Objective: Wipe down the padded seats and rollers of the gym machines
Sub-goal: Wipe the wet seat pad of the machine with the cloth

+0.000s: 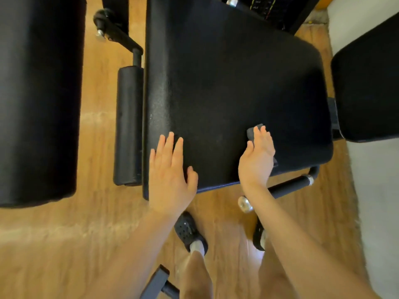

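Seat pad [226, 87]: my landmark.
Left hand [170, 169]: flat, empty, bracing its near edge.
Right hand [258, 156]: fingers straight, pressing dark cloth [253, 131] for wiping.

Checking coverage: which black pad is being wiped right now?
The large middle seat pad; both hands rest on it, the right hand pressing a dark cloth.

Black padded seat [226, 87], dark cloth [254, 131] + both hands flat on it

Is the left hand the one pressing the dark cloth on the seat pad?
No, the dark cloth lies under the right hand; the left hand rests flat and bare on the seat pad.
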A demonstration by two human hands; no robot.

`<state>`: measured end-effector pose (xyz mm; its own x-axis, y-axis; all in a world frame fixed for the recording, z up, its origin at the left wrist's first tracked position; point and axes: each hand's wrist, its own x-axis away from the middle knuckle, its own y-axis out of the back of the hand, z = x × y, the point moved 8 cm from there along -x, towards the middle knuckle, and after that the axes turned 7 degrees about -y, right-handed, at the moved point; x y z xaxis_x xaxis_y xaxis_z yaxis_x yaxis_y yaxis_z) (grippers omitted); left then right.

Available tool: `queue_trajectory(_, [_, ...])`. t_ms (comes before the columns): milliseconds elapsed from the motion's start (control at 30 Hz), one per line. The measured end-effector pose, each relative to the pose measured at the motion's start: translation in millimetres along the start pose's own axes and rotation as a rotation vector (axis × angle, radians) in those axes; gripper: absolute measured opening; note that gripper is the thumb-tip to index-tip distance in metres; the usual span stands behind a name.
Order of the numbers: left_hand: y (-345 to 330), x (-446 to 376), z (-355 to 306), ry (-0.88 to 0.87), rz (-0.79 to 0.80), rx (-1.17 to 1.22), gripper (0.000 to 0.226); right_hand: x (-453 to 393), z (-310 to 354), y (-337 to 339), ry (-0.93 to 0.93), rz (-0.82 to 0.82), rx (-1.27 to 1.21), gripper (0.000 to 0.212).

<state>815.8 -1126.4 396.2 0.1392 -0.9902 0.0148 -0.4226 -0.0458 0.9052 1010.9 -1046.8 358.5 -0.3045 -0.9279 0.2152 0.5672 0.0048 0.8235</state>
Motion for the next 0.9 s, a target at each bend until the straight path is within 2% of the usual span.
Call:
queue_trajectory(100, [3,28,30,0.060,0.045,-0.028,0.079,39,41,-17,0.152,0.083,0.054,0.043])
queue_trajectory(267, [-3,44,50,-0.018,0.139,0.033,0.092,102,104,-52,0.439,0.237,0.082,0.043])
queue_trajectory(333, [-4,44,51,-0.033,0.146,0.069,0.093,121,111,-57,0.553,0.277,0.093,0.042])
queue_trajectory(500, [-11,54,57,-0.050,0.190,0.121,0.113,136,109,-56,0.848,0.333,0.128,0.043])
queue_trajectory(600, [-15,53,59,-0.025,0.227,0.163,0.116,115,129,-61,0.876,0.338,0.117,0.040])
queue_trajectory(700, [-15,52,58,-0.025,0.231,0.169,0.116,96,152,-67,0.789,0.347,0.108,0.035])
queue_trajectory(800, [-12,54,57,-0.024,0.226,0.180,0.100,103,149,-62,0.803,0.328,0.121,0.037])
queue_trajectory(900, [-3,50,55,0.008,0.195,0.225,0.081,116,132,-59,0.864,0.387,0.139,0.041])
